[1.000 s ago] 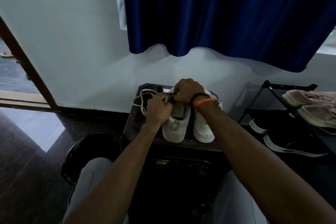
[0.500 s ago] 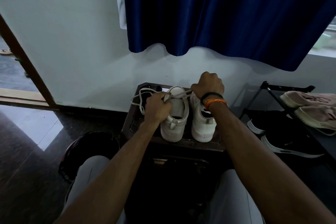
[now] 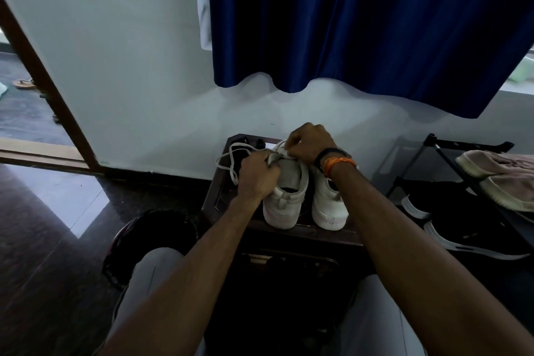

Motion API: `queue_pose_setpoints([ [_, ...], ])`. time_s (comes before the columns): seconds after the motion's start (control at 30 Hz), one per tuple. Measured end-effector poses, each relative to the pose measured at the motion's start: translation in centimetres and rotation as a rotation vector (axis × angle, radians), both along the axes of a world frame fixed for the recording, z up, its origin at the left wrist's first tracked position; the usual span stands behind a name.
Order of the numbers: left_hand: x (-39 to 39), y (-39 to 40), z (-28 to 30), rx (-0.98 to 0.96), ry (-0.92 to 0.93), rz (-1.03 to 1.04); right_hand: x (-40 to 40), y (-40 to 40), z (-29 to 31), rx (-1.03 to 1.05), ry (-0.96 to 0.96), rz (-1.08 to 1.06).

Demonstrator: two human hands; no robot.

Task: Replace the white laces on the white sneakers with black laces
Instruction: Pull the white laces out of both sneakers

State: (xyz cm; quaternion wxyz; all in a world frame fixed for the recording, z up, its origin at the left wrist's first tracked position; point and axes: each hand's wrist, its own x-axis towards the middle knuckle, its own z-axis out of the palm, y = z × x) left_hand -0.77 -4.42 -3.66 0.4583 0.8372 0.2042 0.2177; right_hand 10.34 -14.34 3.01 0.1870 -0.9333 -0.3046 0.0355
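Dark wooden bench [image 3: 228, 196] by white wall carries two white sneakers [image 3: 284, 199]. Left hand [image 3: 257, 173] grips left sneaker's tongue, right hand [image 3: 310, 141] pinches white lace [image 3: 231, 160] at far end, fingers curled.

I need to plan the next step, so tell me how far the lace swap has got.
Done: a loose white lace lies on the small dark table, already partly or wholly pulled free. In hand: the left hand grips the left sneaker while the right hand pinches at its lace near the top. Left: the right sneaker and fitting black laces; none are clearly visible.
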Motion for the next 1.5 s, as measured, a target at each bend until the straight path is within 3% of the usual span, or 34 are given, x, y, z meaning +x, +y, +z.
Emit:
queue_pose_setpoints([
  [0.3,-0.1,0.1,0.2,0.031,0.024,-0.019,1.6,1.9,-0.7,-0.274,0.03,-0.004],
  [0.53,-0.6,0.4,1.1,0.005,0.104,-0.069,3.8,1.5,-1.3,-0.257,-0.127,-0.067],
  [0.77,-1.1,0.0,2.6,0.091,0.186,-0.14,7.6,0.8,2.4,0.067,-0.071,-0.219],
  [0.9,-0.9,-0.3,2.4,0.115,0.203,-0.165,6.3,1.9,3.2,0.341,0.275,-0.128],
  [0.97,-0.9,-0.7,2.3,0.161,0.161,-0.204,5.6,2.5,3.3,0.387,0.336,-0.107],
  [1.13,-1.0,-0.9,2.6,0.373,0.228,-0.268,5.5,3.8,3.4,0.475,0.245,-0.116],
  [1.4,-1.0,-0.9,2.8,0.415,0.243,-0.247,6.8,4.7,8.2,0.826,-0.008,-0.212],
  [1.5,-0.5,-0.2,3.2,0.312,0.218,-0.252,6.2,4.5,9.3,0.815,0.002,-0.115],
])
